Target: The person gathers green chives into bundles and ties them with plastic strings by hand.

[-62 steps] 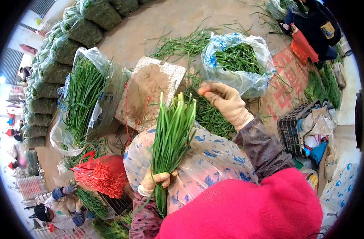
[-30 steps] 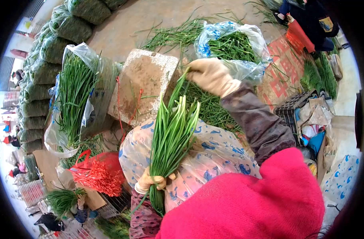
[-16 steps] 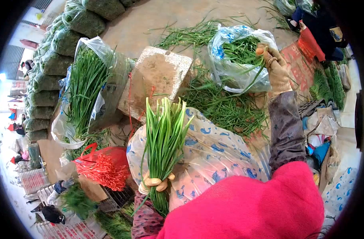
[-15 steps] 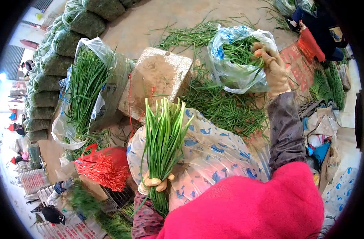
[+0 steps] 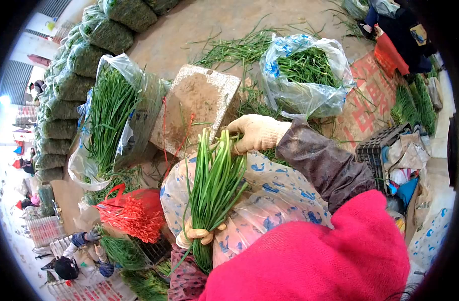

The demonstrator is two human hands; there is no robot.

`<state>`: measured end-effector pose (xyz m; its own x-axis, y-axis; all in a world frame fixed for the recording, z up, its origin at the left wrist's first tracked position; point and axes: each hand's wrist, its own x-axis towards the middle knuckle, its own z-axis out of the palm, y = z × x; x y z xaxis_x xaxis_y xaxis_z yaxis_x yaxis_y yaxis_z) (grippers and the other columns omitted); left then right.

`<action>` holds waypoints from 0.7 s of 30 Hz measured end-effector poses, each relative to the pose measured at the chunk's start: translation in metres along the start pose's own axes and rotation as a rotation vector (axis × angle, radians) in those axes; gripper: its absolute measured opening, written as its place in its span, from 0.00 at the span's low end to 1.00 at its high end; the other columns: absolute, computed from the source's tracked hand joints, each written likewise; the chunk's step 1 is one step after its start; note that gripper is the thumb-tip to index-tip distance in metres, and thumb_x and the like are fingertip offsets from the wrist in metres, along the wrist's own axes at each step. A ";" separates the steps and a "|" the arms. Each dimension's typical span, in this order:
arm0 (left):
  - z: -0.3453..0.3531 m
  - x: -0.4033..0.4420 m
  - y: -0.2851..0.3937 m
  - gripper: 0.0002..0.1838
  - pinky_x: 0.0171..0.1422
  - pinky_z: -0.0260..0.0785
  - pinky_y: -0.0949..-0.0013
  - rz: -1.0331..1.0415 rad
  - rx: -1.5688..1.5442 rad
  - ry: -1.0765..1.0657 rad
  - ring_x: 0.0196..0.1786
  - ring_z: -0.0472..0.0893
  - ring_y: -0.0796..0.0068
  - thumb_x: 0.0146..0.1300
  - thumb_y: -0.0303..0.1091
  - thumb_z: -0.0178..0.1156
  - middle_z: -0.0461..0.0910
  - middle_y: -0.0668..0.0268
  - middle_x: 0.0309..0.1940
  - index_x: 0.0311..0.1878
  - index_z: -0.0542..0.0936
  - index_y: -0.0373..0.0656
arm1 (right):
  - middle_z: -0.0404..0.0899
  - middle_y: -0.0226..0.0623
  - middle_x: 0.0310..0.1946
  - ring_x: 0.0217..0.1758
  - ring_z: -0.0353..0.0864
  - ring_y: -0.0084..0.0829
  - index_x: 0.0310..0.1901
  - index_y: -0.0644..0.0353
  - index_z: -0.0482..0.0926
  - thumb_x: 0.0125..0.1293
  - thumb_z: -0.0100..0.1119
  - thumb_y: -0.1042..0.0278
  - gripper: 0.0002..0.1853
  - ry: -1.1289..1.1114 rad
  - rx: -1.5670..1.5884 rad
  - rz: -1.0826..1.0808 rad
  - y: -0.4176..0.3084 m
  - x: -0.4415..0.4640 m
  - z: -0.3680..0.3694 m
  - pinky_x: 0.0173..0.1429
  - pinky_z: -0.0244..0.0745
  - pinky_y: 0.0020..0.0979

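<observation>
Our left hand [image 5: 198,234] clamps the gathered green bundle [image 5: 217,183], no tie showing; our right hand [image 5: 254,134] is at its top, grip unclear.

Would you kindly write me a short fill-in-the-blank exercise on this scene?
The left hand and right hand both wear ____.
The bunch of green stalks is clasped low down by the ____ hand.
The plastic sheeting beneath that bunch has a print coloured ____.

Missing words: gloves; left; blue.
</observation>
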<state>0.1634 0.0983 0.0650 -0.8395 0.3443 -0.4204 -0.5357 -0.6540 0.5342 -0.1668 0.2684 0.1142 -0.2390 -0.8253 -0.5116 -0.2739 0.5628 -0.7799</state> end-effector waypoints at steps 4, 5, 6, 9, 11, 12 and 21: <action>0.016 0.006 0.002 0.31 0.23 0.64 0.73 0.003 -0.029 0.085 0.20 0.72 0.75 0.56 0.30 0.65 0.77 0.50 0.54 0.62 0.67 0.30 | 0.83 0.42 0.40 0.46 0.82 0.40 0.52 0.54 0.78 0.55 0.65 0.52 0.24 0.091 0.010 0.030 0.007 0.008 0.007 0.49 0.75 0.36; 0.015 0.007 0.003 0.31 0.23 0.64 0.73 0.002 -0.028 0.078 0.20 0.72 0.75 0.56 0.30 0.65 0.77 0.50 0.54 0.62 0.67 0.30 | 0.83 0.42 0.40 0.46 0.81 0.41 0.52 0.54 0.78 0.55 0.65 0.52 0.25 0.073 -0.088 0.048 0.006 0.008 0.005 0.49 0.75 0.36; 0.016 0.009 0.004 0.31 0.23 0.64 0.72 -0.013 0.003 0.085 0.20 0.72 0.74 0.56 0.29 0.65 0.76 0.49 0.55 0.62 0.67 0.30 | 0.82 0.44 0.42 0.48 0.81 0.42 0.54 0.54 0.78 0.57 0.63 0.51 0.25 0.112 -0.134 0.025 0.003 0.007 0.006 0.50 0.75 0.37; 0.016 0.015 0.006 0.29 0.24 0.65 0.70 -0.043 0.102 0.122 0.20 0.73 0.72 0.56 0.30 0.66 0.80 0.48 0.44 0.59 0.68 0.31 | 0.83 0.45 0.42 0.49 0.81 0.45 0.51 0.53 0.79 0.62 0.55 0.45 0.23 0.148 -0.177 0.091 -0.004 0.013 0.017 0.52 0.75 0.38; -0.006 0.011 -0.008 0.27 0.24 0.65 0.69 -0.032 0.112 0.066 0.19 0.73 0.70 0.56 0.31 0.65 0.79 0.52 0.30 0.56 0.68 0.32 | 0.83 0.45 0.39 0.47 0.82 0.46 0.49 0.54 0.78 0.65 0.51 0.49 0.20 0.215 -0.285 0.043 0.025 0.040 0.038 0.50 0.76 0.40; 0.003 0.015 -0.006 0.26 0.23 0.64 0.69 0.028 0.081 0.092 0.17 0.72 0.68 0.56 0.32 0.64 0.74 0.58 0.19 0.55 0.68 0.32 | 0.84 0.45 0.39 0.45 0.83 0.46 0.50 0.55 0.77 0.65 0.52 0.51 0.19 0.246 -0.321 0.072 0.013 0.031 0.032 0.48 0.76 0.40; 0.004 0.005 -0.017 0.38 0.21 0.60 0.69 0.052 -0.173 -0.083 0.16 0.69 0.72 0.57 0.30 0.60 0.77 0.55 0.27 0.69 0.56 0.28 | 0.84 0.45 0.35 0.40 0.84 0.45 0.53 0.57 0.76 0.65 0.48 0.72 0.16 0.527 -0.622 0.192 0.057 0.027 -0.022 0.38 0.79 0.41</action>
<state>0.1683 0.1140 0.0566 -0.8743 0.3565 -0.3294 -0.4734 -0.7762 0.4164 -0.2092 0.2794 0.0644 -0.6959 -0.6697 -0.2592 -0.6111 0.7418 -0.2760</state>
